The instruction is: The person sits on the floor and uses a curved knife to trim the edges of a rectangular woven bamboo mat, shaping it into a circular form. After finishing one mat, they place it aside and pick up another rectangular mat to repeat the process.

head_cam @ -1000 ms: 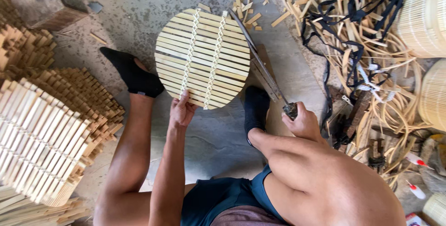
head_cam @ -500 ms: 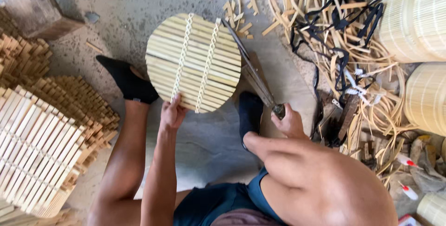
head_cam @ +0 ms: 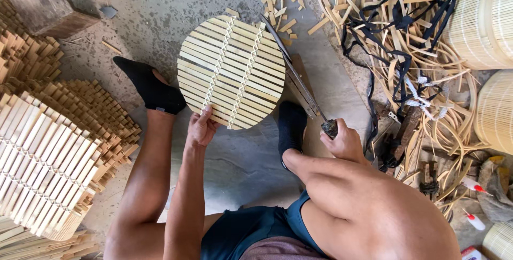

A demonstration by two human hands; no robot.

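Note:
A round mat of bamboo slats (head_cam: 232, 70), bound by two rows of pale cord, is held between my feet in black socks. My left hand (head_cam: 201, 127) grips its near edge. My right hand (head_cam: 344, 142) holds the handle of a long dark blade (head_cam: 293, 72). The blade lies along the mat's right edge, tip pointing away from me. My right knee hides part of the right forearm.
Stacks of square slat mats (head_cam: 45, 161) lie at the left, with a wooden block (head_cam: 40, 1) behind them. Loose bamboo strips and black cords (head_cam: 406, 41) cover the floor at the right, beside round bamboo baskets (head_cam: 481, 19). The concrete floor (head_cam: 155, 9) holds offcuts.
The round mat, my hands and the blade keep the same pose. The view has shifted slightly, so the mat sits a little lower and more central.

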